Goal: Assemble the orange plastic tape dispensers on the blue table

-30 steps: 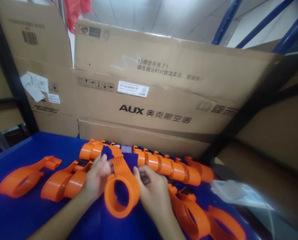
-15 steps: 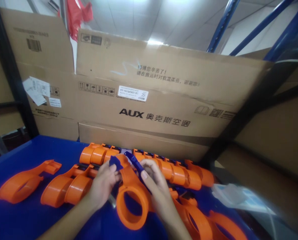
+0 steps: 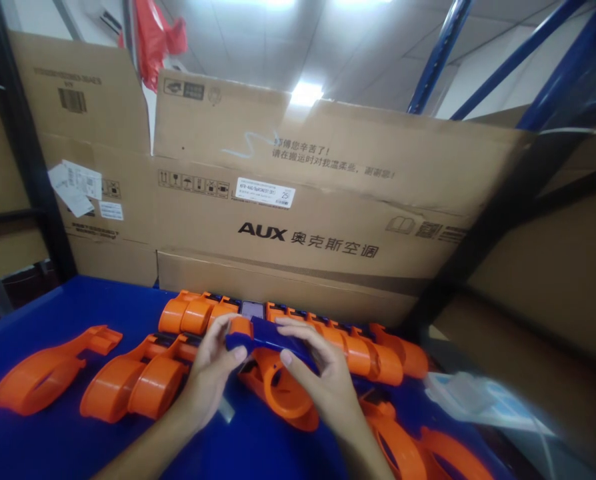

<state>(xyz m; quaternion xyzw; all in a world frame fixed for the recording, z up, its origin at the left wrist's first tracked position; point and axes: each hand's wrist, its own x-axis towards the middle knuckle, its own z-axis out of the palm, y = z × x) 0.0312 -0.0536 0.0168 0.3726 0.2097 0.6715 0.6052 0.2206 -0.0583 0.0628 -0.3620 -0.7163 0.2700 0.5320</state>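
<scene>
An orange plastic tape-dispenser body (image 3: 283, 393) with a round ring is held between both hands over the blue table (image 3: 38, 440). A dark blue plastic piece (image 3: 273, 337) lies across its top end. My left hand (image 3: 211, 373) pinches the left end of that blue piece and the orange body. My right hand (image 3: 323, 380) presses its fingers along the right part of the blue piece. Both hands are closed on the assembly.
More orange dispenser bodies lie around: one at far left (image 3: 43, 377), a pair left of my hands (image 3: 133, 383), a row behind (image 3: 358, 350), others at lower right (image 3: 418, 453). Cardboard boxes (image 3: 308, 207) wall the back. Clear plastic bags (image 3: 478, 397) lie at right.
The orange body has tipped from ring-facing-me to lying flatter. The blue piece has come down level across its top, with both hands closing over it. The camera tilted up slightly.
</scene>
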